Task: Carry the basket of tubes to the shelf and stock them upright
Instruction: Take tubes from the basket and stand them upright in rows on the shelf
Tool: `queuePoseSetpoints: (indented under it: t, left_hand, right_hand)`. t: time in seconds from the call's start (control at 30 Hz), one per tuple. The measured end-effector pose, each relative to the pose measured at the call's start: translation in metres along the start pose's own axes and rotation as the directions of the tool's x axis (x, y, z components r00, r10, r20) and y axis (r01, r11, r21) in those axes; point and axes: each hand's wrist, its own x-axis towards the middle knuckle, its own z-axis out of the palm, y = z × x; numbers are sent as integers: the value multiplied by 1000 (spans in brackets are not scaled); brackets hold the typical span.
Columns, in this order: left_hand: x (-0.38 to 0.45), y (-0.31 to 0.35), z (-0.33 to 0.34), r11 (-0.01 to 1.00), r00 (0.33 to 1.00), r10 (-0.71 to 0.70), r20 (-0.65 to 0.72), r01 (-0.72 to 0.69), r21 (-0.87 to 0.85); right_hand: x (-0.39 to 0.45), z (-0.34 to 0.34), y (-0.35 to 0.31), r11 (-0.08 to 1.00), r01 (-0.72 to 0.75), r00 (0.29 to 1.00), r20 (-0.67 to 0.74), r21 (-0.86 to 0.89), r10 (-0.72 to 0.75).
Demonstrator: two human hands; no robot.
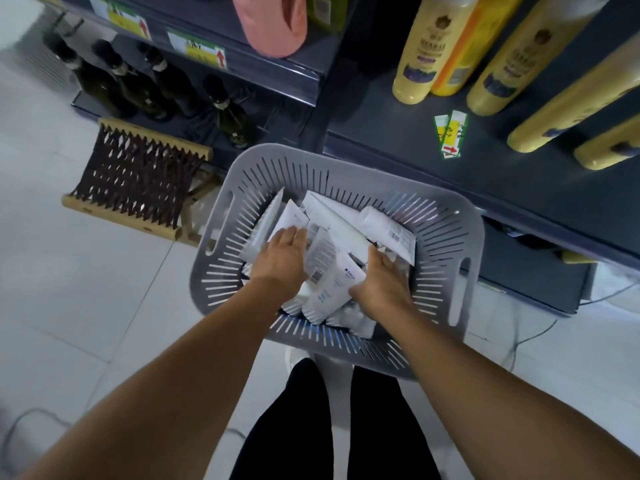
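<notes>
- Down by the person's feet sits the grey basket (446,244), right in front of the dark shelf (433,174).
- Lots of white tubes (332,223) lie in a messy heap inside it. None of them stand on the shelf yet.
- Both hands are down in the basket, on top of the heap.
- With its fingers spread out quite flat, the left hand (282,252) rests on the tubes. It does not look like it holds one.
- On the other side, the right hand (384,275) has its fingers bent down among the tubes, beside one tube with blue print (341,282). I cannot tell if it holds a tube.
- I think the carrying part is done, and now the picking part starts.
- Next, each hand needs to close round one tube, lift it out, and turn it so it stands up.
- Yellow bottles (420,53) fill the back of the shelf, so the tubes should go on the bare part in front, near the little price tags (450,133).
</notes>
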Motion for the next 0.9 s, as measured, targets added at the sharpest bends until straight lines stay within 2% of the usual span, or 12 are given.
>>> queuePoseSetpoints:
  t: [0.17, 0.33, 0.47, 0.57, 0.7, 0.8, 0.9]
  left_hand:
    - [19, -4, 1, 988, 991, -137, 0, 137, -74]
    - [35, -4, 4, 980, 980, -198, -27, 198, 2]
    - [41, -5, 9, 970, 969, -245, -18, 245, -3]
    - [40, -3, 11, 975, 975, -222, -17, 222, -21]
    - [34, -1, 10, 964, 966, -259, -6, 259, -63]
    - [21, 0, 1, 966, 966, -257, -10, 256, -42]
    - [6, -3, -15, 961, 971, -238, -31, 230, -155]
  right_hand:
    - [12, 13, -6, 999, -2, 1000, -12, -53, 2]
    - [24, 17, -14, 993, -34, 999, 16, -113, 36]
    - [28, 16, -15, 998, -62, 997, 50, 29, 60]
    - [27, 18, -18, 987, -13, 998, 63, 159, 3]
    - [23, 19, -25, 972, 32, 995, 83, 231, -52]
    - [14, 10, -25, 956, 25, 999, 24, 293, -33]
    - [1, -11, -25, 949, 64, 994, -106, 310, -33]
